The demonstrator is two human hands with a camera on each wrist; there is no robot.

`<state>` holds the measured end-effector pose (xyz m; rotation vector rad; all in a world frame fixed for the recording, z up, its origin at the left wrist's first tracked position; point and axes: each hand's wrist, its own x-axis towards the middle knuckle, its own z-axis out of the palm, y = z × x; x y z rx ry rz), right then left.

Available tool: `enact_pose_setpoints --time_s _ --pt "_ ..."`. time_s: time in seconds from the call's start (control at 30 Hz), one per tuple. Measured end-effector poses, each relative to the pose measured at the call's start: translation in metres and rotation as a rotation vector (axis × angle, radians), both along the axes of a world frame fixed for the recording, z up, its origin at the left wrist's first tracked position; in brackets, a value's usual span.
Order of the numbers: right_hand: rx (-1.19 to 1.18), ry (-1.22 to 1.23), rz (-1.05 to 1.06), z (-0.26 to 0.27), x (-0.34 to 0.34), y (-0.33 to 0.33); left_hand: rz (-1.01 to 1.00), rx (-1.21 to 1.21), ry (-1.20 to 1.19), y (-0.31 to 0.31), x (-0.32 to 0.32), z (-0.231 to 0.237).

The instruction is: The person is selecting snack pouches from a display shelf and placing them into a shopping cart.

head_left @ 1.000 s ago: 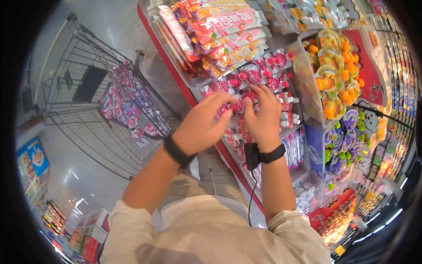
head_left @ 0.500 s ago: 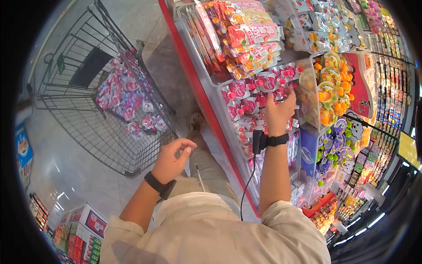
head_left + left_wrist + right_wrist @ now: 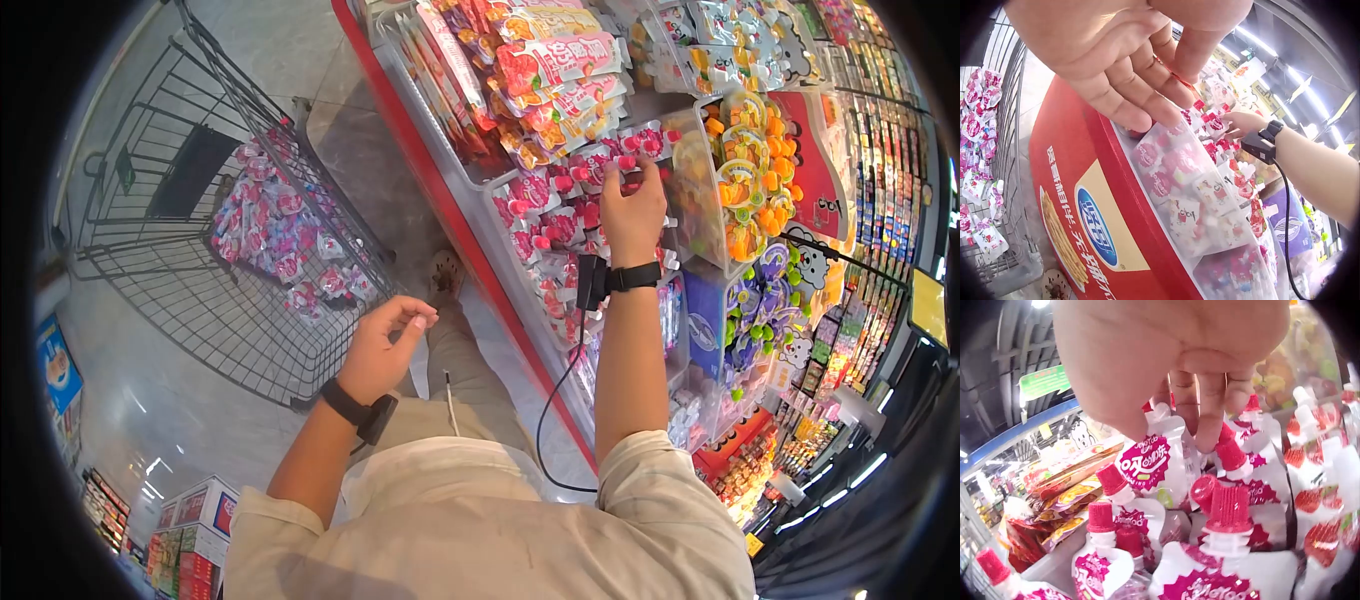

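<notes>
White and magenta jelly pouches with ridged pink screw caps fill a clear bin in the right wrist view. My right hand reaches down into them, its fingers curled round the spout of one pouch, whose cap the hand hides. Other capped pouches stand close below that hand. My left hand hangs in front of my body with loosely bent fingers and holds nothing. In the left wrist view its fingers overlap the near wall of the bin.
A wire shopping cart with a heap of similar pouches stands at the left. Long snack packs lie in the bin beyond, orange-capped cups to the right. A red display edge runs between cart and bins.
The left hand has drawn back from the pouches to in front of my body. My right hand first shifted among the pouches and now curls round one near the bin's far side.
</notes>
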<state>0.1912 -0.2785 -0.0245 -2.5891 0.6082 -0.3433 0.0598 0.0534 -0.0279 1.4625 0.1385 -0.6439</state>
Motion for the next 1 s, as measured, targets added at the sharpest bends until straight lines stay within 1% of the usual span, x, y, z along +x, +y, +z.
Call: enact_pose_setpoints --time_s 0.03,0.1,0.13,0.2,0.27,0.33,0.37,0.4,0.47,0.5,0.63,0.7,0.73,0.8,0.83,0.87,0.93,0.97,1.0 --pt "0.003 0.002 -0.003 0.0 -0.001 -0.006 -0.047 0.007 -0.001 -0.001 0.001 0.001" --pt "-0.247 -0.018 0.172 0.0 -0.001 -0.024 -0.066 0.018 0.002 -0.005 -0.001 0.0" --pt "-0.243 -0.019 0.168 0.004 -0.001 -0.031 -0.082 0.024 0.001 -0.007 -0.002 -0.001" --pt "-0.067 0.115 0.184 0.012 0.001 -0.043 -0.082 0.023 0.008 -0.011 -0.003 -0.002" --pt "-0.091 0.066 0.189 0.014 0.003 -0.045 -0.082 0.019 0.015 -0.017 -0.003 -0.001" --pt "0.001 0.067 0.26 0.014 0.007 -0.048 -0.09 0.045 0.007 -0.023 -0.001 0.002" --pt "0.037 0.022 0.251 0.012 0.01 -0.051 -0.089 0.048 0.006 -0.026 -0.001 0.001" --pt "0.042 0.022 0.254 0.013 0.014 -0.056 -0.088 0.039 -0.007 -0.03 -0.001 0.001" --pt "-0.062 0.086 0.371 0.025 0.025 -0.06 -0.085 0.035 -0.02 -0.035 -0.002 0.0" --pt "0.044 0.072 0.395 0.029 0.028 -0.059 -0.094 0.042 -0.026 -0.039 -0.003 0.0" --pt "0.073 0.016 0.448 0.022 0.035 -0.068 -0.087 0.033 -0.032 -0.052 -0.007 -0.005" --pt "-0.02 0.144 0.472 0.023 0.032 -0.073 -0.075 0.026 -0.027 -0.058 -0.008 -0.004" --pt "-0.018 0.143 0.476 0.026 0.028 -0.072 -0.065 0.018 -0.02 -0.061 -0.008 -0.004" --pt "-0.022 0.06 0.337 0.04 0.017 -0.061 -0.048 0.011 -0.019 -0.065 -0.009 -0.005" --pt "0.053 0.083 0.272 0.046 0.012 -0.054 -0.039 0.002 -0.019 -0.065 -0.009 -0.006" --pt "0.057 0.085 0.278 0.043 0.009 -0.048 -0.033 0.005 -0.017 -0.065 -0.01 -0.008" --pt "0.1 0.074 0.379 0.031 0.0 -0.043 -0.036 -0.01 0.021 -0.065 -0.011 -0.011" --pt "-0.001 0.05 0.473 0.022 0.0 -0.045 -0.035 -0.011 0.022 -0.065 -0.013 -0.012" --pt "-0.004 0.05 0.474 0.018 -0.002 -0.047 -0.04 -0.002 0.009 -0.065 -0.013 -0.012"
